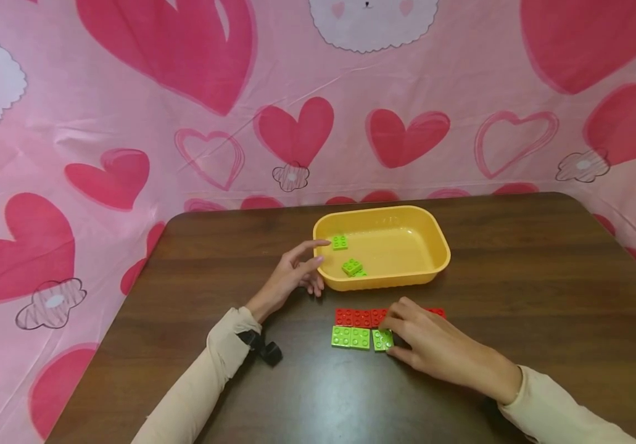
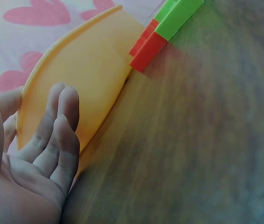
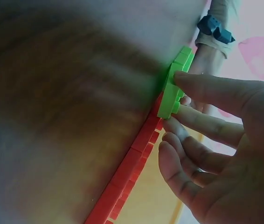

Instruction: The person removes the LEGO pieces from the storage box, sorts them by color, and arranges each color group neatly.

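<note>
My right hand (image 1: 431, 342) pinches a green toy building brick (image 1: 382, 340) with thumb and fingers, at the right end of a short green row. A narrow gap parts it from two green bricks (image 1: 351, 337) that lie side by side. Just behind runs a row of red bricks (image 1: 353, 317), partly hidden by the right hand; in the right wrist view the red bricks (image 3: 125, 172) stretch past the fingers. My left hand (image 1: 295, 269) rests at the left end of a yellow basin (image 1: 440, 246), index finger and thumb at the rim, the other fingers loosely bent outside the wall.
Inside the basin lie a green brick (image 1: 340, 242) near the left wall and another green brick (image 1: 352, 266) overlapping one more by the front wall. The dark wooden table (image 1: 212, 246) meets a pink heart-patterned cloth (image 1: 151, 111) behind. A black strap (image 1: 262, 347) hangs from the left cuff.
</note>
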The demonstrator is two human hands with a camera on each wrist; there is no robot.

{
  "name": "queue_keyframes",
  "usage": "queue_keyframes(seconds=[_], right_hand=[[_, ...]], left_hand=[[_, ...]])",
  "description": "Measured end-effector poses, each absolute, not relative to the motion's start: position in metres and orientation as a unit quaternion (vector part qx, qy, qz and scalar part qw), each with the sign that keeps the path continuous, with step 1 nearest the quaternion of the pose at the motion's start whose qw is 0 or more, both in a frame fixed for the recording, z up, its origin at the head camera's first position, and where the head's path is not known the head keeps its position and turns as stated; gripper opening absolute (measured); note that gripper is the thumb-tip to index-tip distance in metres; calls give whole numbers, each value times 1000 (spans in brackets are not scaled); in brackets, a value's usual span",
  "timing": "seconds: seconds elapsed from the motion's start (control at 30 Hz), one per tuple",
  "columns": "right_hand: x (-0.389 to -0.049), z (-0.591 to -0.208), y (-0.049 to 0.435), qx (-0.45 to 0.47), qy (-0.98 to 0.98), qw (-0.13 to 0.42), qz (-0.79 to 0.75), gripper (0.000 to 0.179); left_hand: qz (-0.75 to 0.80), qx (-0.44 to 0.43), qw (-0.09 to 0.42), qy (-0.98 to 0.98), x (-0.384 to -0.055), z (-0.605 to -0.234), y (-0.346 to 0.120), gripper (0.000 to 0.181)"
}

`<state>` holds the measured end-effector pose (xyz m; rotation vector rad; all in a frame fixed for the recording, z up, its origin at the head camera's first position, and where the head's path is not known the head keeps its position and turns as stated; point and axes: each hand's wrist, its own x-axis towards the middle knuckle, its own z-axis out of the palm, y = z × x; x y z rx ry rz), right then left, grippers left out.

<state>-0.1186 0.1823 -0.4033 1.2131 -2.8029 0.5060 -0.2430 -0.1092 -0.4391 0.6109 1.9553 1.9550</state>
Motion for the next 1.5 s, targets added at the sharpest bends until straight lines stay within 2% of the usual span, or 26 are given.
queue_keyframes(seconds=[0.47, 0.97, 1.3, 1.5], right_hand=[[-124, -404, 182, 404, -898, 42, 170, 29], [-129, -380, 195, 375, -894, 127, 209, 22], [-140, -366, 204, 382, -883, 166, 217, 33], [-151, -357, 204, 373, -884, 160, 231, 27]], left_hand=[[686, 208, 156, 680, -243, -439, -111, 43], [685, 212, 156, 680, -243, -438, -110, 42], [685, 213, 156, 679, -243, -438, -110, 45], [686, 215, 156, 677, -243, -440, -110, 44]])
